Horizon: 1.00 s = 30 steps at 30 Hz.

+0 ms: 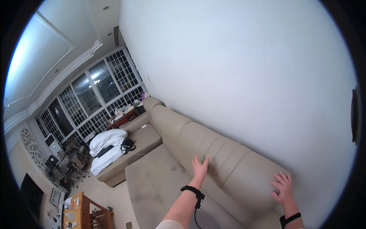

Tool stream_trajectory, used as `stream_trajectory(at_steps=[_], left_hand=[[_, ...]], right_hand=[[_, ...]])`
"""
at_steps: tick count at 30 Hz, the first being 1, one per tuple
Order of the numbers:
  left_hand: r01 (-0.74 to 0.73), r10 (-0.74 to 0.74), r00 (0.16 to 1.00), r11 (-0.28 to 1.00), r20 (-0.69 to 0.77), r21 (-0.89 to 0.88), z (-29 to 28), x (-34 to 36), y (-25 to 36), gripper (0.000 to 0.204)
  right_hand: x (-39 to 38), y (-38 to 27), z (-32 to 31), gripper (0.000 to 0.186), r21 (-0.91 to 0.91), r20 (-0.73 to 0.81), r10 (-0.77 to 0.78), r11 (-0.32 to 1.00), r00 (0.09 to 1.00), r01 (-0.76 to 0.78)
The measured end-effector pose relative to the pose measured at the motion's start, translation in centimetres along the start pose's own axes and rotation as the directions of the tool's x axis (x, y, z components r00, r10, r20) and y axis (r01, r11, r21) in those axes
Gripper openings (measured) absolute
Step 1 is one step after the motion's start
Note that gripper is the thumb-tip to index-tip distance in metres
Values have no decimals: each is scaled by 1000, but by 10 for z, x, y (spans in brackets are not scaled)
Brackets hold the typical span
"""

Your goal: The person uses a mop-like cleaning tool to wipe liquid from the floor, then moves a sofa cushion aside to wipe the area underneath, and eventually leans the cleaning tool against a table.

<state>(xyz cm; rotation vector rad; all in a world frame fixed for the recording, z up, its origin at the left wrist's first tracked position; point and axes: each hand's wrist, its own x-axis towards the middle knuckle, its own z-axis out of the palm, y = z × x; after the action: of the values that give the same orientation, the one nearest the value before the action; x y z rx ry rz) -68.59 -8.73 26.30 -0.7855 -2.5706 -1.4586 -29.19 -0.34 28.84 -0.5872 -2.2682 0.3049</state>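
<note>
Bare forearms (180, 210) with black wristbands (199, 195) stretch over a beige sofa (146, 183). Its backrest (240, 162) lies at three o'clock from the left hand (199, 167), thumb and fingers apart, and at ten o'clock from the right hand (283, 187), fingers splayed; I cannot tell whether either touches. From the left hand, white bedding (108, 138) sits between nine and ten o'clock.

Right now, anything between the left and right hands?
Only a stretch of the beige sofa backrest shows between the left hand and the right hand in the head view; no separate object is visible there.
</note>
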Motion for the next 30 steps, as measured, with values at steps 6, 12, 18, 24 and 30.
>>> stream_trajectory(at_steps=[6,12,18,24,30], left_hand=[[354,-349,933,934,-85,54,31,21,24,87],[238,-216,965,959,-146,155,35,25,40,83],[303,-282,952,923,-116,239,36,26,14,83],[209,-203,977,971,-61,116,38,54,5,83],[213,-207,975,974,-78,78,38,65,19,82]], right_hand=[[-29,7,6,28,58,-152,3,998,988,6],[-15,-18,-21,46,-6,-129,-70,998,989,70],[-30,-9,9,23,44,-171,116,993,979,-110],[1,-10,14,23,65,-233,102,994,967,-89],[16,6,22,26,112,-235,80,992,969,-55]])
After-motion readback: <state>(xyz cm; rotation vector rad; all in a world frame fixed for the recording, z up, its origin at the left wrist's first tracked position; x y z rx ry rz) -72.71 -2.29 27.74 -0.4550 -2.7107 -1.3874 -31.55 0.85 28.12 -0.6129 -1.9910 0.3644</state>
